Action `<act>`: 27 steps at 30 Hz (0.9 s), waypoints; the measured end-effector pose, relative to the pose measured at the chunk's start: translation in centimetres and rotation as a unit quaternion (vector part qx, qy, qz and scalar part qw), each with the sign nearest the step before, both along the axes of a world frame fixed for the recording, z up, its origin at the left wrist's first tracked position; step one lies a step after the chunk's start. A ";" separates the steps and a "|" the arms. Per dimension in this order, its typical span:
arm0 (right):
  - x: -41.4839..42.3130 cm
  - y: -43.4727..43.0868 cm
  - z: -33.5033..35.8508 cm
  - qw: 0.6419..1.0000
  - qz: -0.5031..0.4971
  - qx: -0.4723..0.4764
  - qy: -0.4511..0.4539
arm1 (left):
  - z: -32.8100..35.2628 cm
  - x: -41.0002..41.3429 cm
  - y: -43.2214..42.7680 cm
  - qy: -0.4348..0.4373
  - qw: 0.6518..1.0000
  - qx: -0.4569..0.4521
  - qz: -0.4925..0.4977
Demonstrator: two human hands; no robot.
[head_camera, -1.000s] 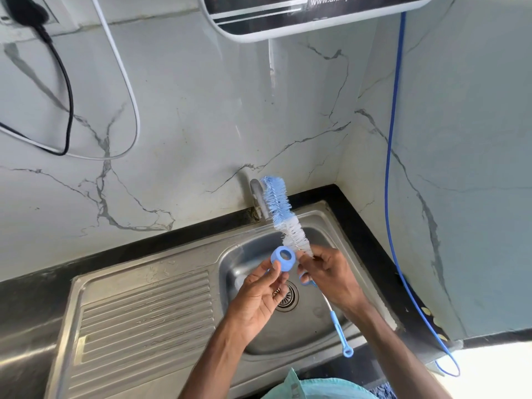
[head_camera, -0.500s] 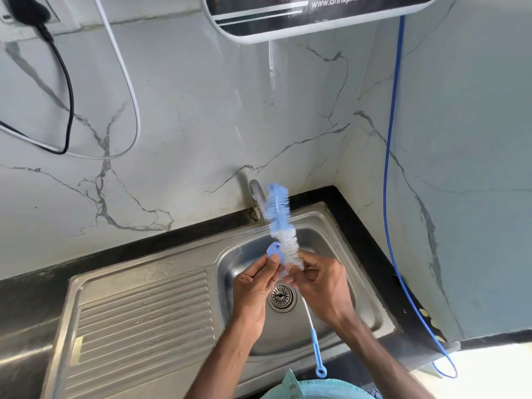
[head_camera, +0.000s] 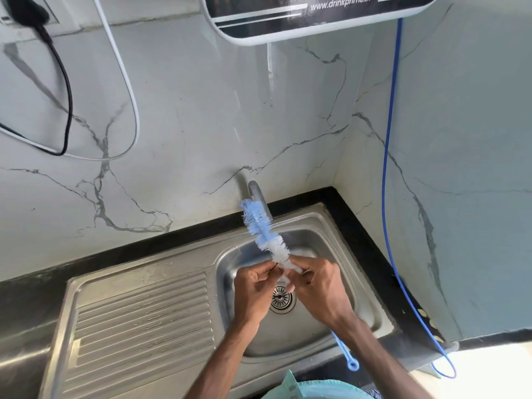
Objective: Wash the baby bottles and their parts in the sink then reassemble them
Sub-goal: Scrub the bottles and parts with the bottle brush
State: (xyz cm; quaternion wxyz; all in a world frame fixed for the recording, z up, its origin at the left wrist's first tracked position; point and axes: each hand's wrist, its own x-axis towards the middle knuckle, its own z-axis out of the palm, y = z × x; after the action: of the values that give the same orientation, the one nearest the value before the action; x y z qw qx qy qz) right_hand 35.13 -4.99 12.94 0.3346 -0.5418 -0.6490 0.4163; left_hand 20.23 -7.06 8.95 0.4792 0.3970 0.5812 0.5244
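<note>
Both my hands are together over the steel sink basin (head_camera: 342,249). My right hand (head_camera: 318,286) grips the wire handle of a bottle brush (head_camera: 263,230). Its blue and white bristles point up and to the left, toward the tap (head_camera: 254,191), and its blue loop end (head_camera: 351,364) hangs below my right wrist. My left hand (head_camera: 253,292) has its fingers curled at the base of the bristles. The small blue bottle ring it held earlier is hidden inside those fingers. No bottle is in view.
The drain (head_camera: 282,299) lies under my hands. A ribbed steel drainboard (head_camera: 144,321) extends to the left. A black counter edge (head_camera: 362,234) borders the sink. A blue tube (head_camera: 387,168) hangs down the right wall from the water purifier (head_camera: 302,21). Cables (head_camera: 67,110) hang at the upper left.
My hands have closed together and the brush has slid down toward me through the ring. The ring, plainly visible a second ago, is now covered by my left fingers.
</note>
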 end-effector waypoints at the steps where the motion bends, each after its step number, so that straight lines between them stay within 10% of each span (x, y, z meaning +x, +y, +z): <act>1: 0.2 0.4 0.1 1.000 -0.003 -0.008 0.007 | 0.2 -0.1 0.1 0.004 1.000 0.003 -0.005; 27: 4.2 3.3 -1.8 0.997 0.007 -0.080 0.014 | -0.4 0.0 1.0 -0.098 0.993 -0.054 -0.022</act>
State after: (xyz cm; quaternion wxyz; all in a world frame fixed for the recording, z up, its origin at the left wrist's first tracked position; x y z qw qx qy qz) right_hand 39.37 -1.74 11.18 0.2964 -0.5560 -0.6127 0.4771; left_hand 20.20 -6.09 8.51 0.5662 0.3302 0.5499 0.5177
